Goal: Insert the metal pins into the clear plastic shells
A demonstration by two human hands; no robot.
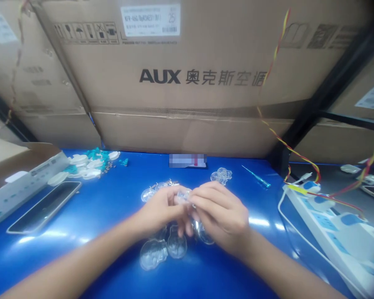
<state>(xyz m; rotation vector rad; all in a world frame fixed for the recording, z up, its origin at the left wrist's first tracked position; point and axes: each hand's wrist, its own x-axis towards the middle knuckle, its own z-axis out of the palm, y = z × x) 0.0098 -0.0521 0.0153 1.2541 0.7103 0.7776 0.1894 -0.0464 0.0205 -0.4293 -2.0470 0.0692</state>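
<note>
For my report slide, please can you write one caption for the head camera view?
Left hand and right hand hold a clear plastic piece above similar pieces on a blue workbench.

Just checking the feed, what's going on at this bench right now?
A person is working over a blue bench with bare hands: the left hand and right hand meet at a small clear plastic piece, held in their fingers. More clear plastic pieces lie below the hands, and another cluster lies beyond them. Further off are white and teal parts, a teal screwdriver, a smartphone and a power strip.
</note>
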